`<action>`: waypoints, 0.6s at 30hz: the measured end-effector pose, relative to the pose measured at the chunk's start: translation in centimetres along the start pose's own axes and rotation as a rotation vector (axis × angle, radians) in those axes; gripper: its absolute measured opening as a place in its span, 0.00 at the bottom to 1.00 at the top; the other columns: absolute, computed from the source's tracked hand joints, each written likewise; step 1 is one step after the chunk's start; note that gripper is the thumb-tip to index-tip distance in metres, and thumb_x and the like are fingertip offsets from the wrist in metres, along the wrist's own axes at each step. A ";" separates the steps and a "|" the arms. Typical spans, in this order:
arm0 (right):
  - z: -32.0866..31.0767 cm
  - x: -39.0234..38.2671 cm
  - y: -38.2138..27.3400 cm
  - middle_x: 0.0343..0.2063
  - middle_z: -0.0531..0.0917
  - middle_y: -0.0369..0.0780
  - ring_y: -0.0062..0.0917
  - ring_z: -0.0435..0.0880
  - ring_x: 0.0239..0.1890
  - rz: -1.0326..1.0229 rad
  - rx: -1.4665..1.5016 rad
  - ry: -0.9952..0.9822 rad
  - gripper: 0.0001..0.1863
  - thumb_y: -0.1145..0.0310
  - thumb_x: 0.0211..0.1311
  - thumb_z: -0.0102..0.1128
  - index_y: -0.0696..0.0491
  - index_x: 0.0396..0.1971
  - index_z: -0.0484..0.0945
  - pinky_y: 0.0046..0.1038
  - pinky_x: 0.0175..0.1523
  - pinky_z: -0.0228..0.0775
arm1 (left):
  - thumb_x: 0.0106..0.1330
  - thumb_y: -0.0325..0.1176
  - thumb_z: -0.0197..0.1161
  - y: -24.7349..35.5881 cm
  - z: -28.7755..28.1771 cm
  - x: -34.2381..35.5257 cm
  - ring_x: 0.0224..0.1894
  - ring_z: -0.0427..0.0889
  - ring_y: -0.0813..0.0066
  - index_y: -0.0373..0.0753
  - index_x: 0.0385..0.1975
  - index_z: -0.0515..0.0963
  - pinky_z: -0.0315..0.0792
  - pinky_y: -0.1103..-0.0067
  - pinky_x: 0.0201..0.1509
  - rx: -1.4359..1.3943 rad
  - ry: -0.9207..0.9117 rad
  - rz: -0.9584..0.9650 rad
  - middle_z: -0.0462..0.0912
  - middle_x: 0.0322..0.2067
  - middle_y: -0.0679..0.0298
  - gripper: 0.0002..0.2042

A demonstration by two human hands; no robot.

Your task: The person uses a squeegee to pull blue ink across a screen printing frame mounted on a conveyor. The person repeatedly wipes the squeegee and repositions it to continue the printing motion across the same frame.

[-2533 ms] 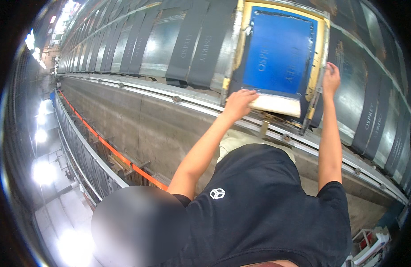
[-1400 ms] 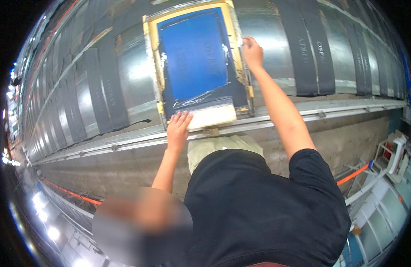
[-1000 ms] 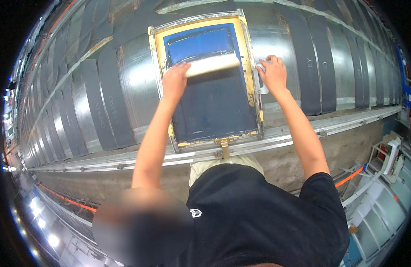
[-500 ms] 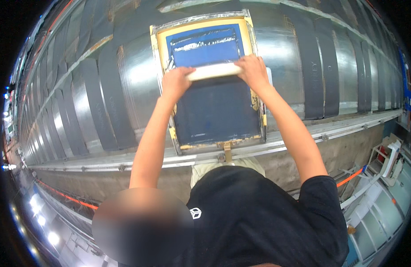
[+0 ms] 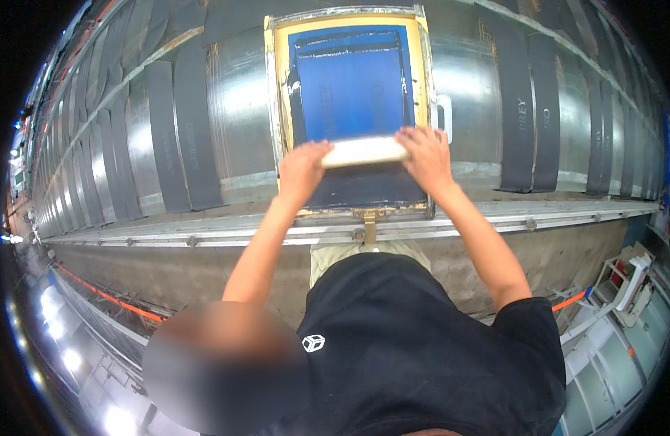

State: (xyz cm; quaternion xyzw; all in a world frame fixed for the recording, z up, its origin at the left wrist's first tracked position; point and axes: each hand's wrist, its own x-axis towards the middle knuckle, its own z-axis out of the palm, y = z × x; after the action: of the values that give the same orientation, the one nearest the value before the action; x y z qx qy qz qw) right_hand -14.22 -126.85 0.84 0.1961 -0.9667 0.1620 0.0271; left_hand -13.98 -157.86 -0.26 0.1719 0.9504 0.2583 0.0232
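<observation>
The person wears a black short-sleeved shirt (image 5: 422, 349) with a white cube-outline mark (image 5: 314, 343) on the side of the bare left hand (image 5: 303, 171); pale greenish cloth (image 5: 327, 260) shows nearer that hand.

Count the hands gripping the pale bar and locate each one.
2: the left hand at the left end of the pale bar, the right hand at its right end.

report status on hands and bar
Left hand, right hand gripping cream bar by ends. Bar across blue screen, inside yellow-edged frame. White handle right of frame.
</observation>
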 end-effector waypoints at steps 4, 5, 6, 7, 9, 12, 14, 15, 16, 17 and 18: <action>1.4 10.8 5.9 0.44 0.86 0.32 0.27 0.79 0.54 0.012 -0.047 0.007 0.23 0.66 0.46 0.76 0.43 0.47 0.85 0.40 0.62 0.61 | 0.56 0.27 0.65 -2.6 -2.7 12.9 0.45 0.86 0.55 0.53 0.50 0.86 0.79 0.66 0.49 0.063 -0.215 -0.173 0.88 0.42 0.57 0.20; 1.3 13.9 7.2 0.42 0.87 0.33 0.28 0.79 0.53 0.031 -0.080 -0.030 0.20 0.63 0.49 0.75 0.43 0.46 0.87 0.40 0.61 0.61 | 0.56 0.29 0.65 -3.6 -3.3 15.9 0.44 0.86 0.55 0.54 0.49 0.86 0.79 0.66 0.49 0.045 -0.200 -0.151 0.88 0.40 0.56 0.20; 1.1 16.5 8.2 0.40 0.88 0.34 0.29 0.80 0.52 0.052 -0.113 -0.070 0.17 0.61 0.51 0.74 0.42 0.44 0.88 0.40 0.60 0.62 | 0.56 0.31 0.66 -4.7 -3.6 18.4 0.43 0.86 0.55 0.55 0.49 0.87 0.79 0.66 0.48 0.026 -0.189 -0.130 0.88 0.38 0.55 0.19; 0.7 18.8 8.5 0.39 0.88 0.34 0.30 0.81 0.51 0.084 -0.096 -0.093 0.16 0.60 0.52 0.74 0.41 0.43 0.88 0.39 0.60 0.62 | 0.56 0.31 0.66 -5.8 -3.8 20.6 0.43 0.86 0.55 0.55 0.48 0.87 0.79 0.66 0.49 0.034 -0.197 -0.156 0.88 0.38 0.55 0.19; 0.1 21.9 9.0 0.37 0.88 0.36 0.31 0.82 0.50 0.155 -0.060 -0.137 0.13 0.58 0.54 0.72 0.39 0.41 0.89 0.39 0.59 0.63 | 0.55 0.33 0.68 -7.1 -4.1 23.7 0.43 0.87 0.58 0.56 0.47 0.88 0.79 0.67 0.50 0.006 -0.199 -0.195 0.88 0.39 0.57 0.18; 1.5 22.7 10.2 0.35 0.88 0.36 0.32 0.82 0.49 0.298 -0.007 -0.155 0.14 0.58 0.55 0.72 0.37 0.43 0.89 0.39 0.57 0.65 | 0.54 0.33 0.69 -6.0 -4.2 25.7 0.43 0.87 0.59 0.57 0.47 0.88 0.80 0.68 0.50 0.134 -0.251 -0.185 0.89 0.39 0.58 0.19; 1.8 20.6 9.0 0.37 0.88 0.36 0.33 0.82 0.49 0.277 0.013 -0.144 0.15 0.62 0.53 0.74 0.39 0.42 0.89 0.39 0.56 0.67 | 0.53 0.33 0.70 -5.7 -3.5 23.7 0.43 0.87 0.58 0.57 0.46 0.88 0.80 0.68 0.50 0.111 -0.236 -0.171 0.89 0.39 0.59 0.19; 2.2 18.7 8.9 0.38 0.88 0.36 0.33 0.82 0.49 0.246 0.005 -0.121 0.15 0.63 0.52 0.75 0.40 0.42 0.90 0.39 0.56 0.67 | 0.53 0.32 0.70 -5.1 -3.0 22.1 0.43 0.87 0.58 0.57 0.47 0.88 0.80 0.68 0.50 0.117 -0.245 -0.169 0.89 0.40 0.59 0.19; 2.5 16.5 8.3 0.38 0.88 0.36 0.33 0.82 0.49 0.216 0.002 -0.102 0.15 0.64 0.51 0.75 0.40 0.42 0.90 0.39 0.56 0.67 | 0.54 0.32 0.70 -4.4 -2.7 19.9 0.43 0.87 0.58 0.56 0.47 0.88 0.80 0.67 0.50 0.124 -0.259 -0.171 0.89 0.40 0.59 0.19; 2.4 14.2 6.9 0.39 0.87 0.36 0.32 0.82 0.49 0.211 -0.008 -0.132 0.16 0.66 0.49 0.75 0.41 0.41 0.89 0.39 0.56 0.67 | 0.55 0.31 0.69 -3.7 -2.3 17.1 0.43 0.87 0.57 0.55 0.46 0.88 0.80 0.67 0.49 0.109 -0.238 -0.157 0.89 0.39 0.59 0.18; 2.0 11.9 5.5 0.40 0.87 0.36 0.32 0.82 0.49 0.208 -0.025 -0.156 0.17 0.68 0.48 0.76 0.42 0.41 0.89 0.38 0.56 0.67 | 0.56 0.30 0.69 -3.0 -1.9 14.4 0.42 0.87 0.57 0.54 0.45 0.88 0.80 0.66 0.48 0.093 -0.211 -0.134 0.89 0.39 0.59 0.16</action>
State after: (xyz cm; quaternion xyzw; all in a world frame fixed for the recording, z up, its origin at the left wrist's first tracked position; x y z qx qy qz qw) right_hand -27.30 -127.10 -1.34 0.1065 -0.9830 0.1358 -0.0627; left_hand -28.67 -156.27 0.52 0.1349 0.9630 0.1922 0.1321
